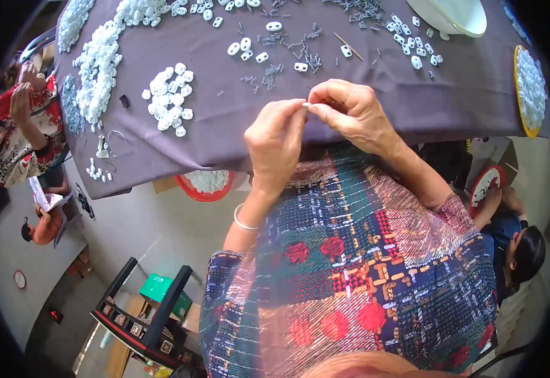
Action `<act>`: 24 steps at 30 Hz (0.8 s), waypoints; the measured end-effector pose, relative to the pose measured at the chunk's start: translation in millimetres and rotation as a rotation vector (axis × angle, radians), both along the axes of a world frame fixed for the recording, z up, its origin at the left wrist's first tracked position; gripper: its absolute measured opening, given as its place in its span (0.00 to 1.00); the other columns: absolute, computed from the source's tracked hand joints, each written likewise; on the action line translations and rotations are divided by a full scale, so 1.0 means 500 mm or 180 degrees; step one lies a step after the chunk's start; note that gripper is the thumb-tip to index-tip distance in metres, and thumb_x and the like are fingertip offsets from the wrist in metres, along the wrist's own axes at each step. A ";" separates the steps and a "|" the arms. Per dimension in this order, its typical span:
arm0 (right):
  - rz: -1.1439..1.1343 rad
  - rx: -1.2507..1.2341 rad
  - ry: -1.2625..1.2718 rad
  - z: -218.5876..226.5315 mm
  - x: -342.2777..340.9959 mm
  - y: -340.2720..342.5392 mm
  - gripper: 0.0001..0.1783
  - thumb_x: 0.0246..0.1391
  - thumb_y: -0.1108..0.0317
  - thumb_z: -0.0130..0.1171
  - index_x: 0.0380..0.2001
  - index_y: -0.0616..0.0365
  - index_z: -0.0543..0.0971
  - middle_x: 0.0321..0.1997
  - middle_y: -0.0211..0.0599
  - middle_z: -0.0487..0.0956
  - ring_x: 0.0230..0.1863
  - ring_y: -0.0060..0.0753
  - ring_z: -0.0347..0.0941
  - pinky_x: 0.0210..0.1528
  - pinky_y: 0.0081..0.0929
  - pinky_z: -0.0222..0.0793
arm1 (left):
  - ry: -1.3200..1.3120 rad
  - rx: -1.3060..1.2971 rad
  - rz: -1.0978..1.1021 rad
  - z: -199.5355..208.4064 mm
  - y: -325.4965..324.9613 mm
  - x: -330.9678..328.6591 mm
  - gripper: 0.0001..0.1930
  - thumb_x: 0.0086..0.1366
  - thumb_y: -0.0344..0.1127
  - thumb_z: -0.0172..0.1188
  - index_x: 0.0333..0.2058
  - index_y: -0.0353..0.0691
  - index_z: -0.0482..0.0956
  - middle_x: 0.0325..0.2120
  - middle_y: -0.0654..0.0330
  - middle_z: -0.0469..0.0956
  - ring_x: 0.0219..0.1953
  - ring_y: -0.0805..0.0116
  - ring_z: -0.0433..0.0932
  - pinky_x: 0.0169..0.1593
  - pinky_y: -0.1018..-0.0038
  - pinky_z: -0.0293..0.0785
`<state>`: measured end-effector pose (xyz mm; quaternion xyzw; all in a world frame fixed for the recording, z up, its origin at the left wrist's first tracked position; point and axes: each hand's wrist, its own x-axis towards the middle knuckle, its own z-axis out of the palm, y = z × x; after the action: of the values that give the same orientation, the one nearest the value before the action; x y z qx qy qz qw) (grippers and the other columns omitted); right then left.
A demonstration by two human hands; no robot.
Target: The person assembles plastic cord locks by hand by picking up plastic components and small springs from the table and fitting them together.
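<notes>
Above the table's near edge, my left hand (273, 140) and my right hand (358, 118) meet fingertip to fingertip. Between them they pinch one small white plastic piece (306, 105), mostly hidden by the fingers. Just beyond my hands lie loose white oval two-hole pieces (274, 26) and scattered tiny grey spring-like bits (273, 75). A thin wooden stick (348, 46) rests among them. To the left sits a pile of small white pieces (171, 97), and at the upper right a group of white two-hole pieces (407, 41).
A dark cloth covers the table (218, 132). Long heaps of white pieces (98, 69) line its left side. A white bowl (454, 16) stands at the far right, near a yellow-rimmed tray (529, 88). Below the edge is a red basin (205, 184). Other people sit left and right.
</notes>
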<state>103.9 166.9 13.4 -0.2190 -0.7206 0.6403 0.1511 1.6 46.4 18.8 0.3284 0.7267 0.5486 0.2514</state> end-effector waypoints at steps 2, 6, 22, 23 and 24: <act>0.0166 0.0219 -0.0057 0.002 0.007 0.020 0.04 0.52 0.75 0.55 0.31 0.65 0.74 0.25 0.24 0.71 0.26 0.12 0.66 0.26 0.12 0.63 | 0.0845 -0.0062 -0.0260 0.001 0.008 -0.006 0.06 0.56 0.23 0.58 0.34 0.32 0.77 0.26 0.61 0.77 0.27 0.76 0.76 0.30 0.85 0.70; 0.0044 -0.0581 -0.0046 0.004 0.025 0.045 0.05 0.52 0.72 0.55 0.31 0.63 0.75 0.24 0.22 0.71 0.25 0.10 0.64 0.25 0.11 0.61 | 0.0603 -0.0212 -0.0317 0.001 0.024 -0.003 0.07 0.53 0.23 0.60 0.33 0.34 0.77 0.26 0.61 0.76 0.27 0.76 0.75 0.29 0.82 0.70; -0.0751 -0.0825 -0.0432 -0.026 0.064 0.073 0.06 0.53 0.67 0.56 0.30 0.59 0.75 0.20 0.19 0.69 0.17 0.09 0.59 0.18 0.09 0.55 | 0.2408 -0.0526 -0.0728 -0.044 0.113 -0.014 0.06 0.44 0.29 0.64 0.23 0.43 0.76 0.24 0.62 0.72 0.30 0.61 0.70 0.34 0.69 0.68; -0.0778 -0.0864 -0.0418 -0.028 0.064 0.073 0.06 0.53 0.67 0.56 0.30 0.59 0.75 0.20 0.19 0.69 0.17 0.08 0.59 0.18 0.09 0.54 | 0.2410 -0.0529 -0.0740 -0.047 0.112 -0.014 0.06 0.44 0.29 0.64 0.23 0.43 0.76 0.24 0.62 0.72 0.30 0.61 0.70 0.34 0.69 0.68; -0.0785 -0.0872 -0.0416 -0.031 0.064 0.073 0.06 0.53 0.67 0.56 0.30 0.59 0.75 0.20 0.19 0.69 0.17 0.08 0.59 0.18 0.09 0.54 | 0.2164 -0.0216 -0.0664 -0.051 0.107 -0.014 0.05 0.46 0.27 0.63 0.23 0.41 0.76 0.25 0.61 0.73 0.29 0.63 0.71 0.33 0.71 0.69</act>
<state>135.7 203.2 -1.8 -0.3652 -0.6027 0.6934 0.1501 -5.1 99.8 -6.6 0.5561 0.7491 0.3548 0.0606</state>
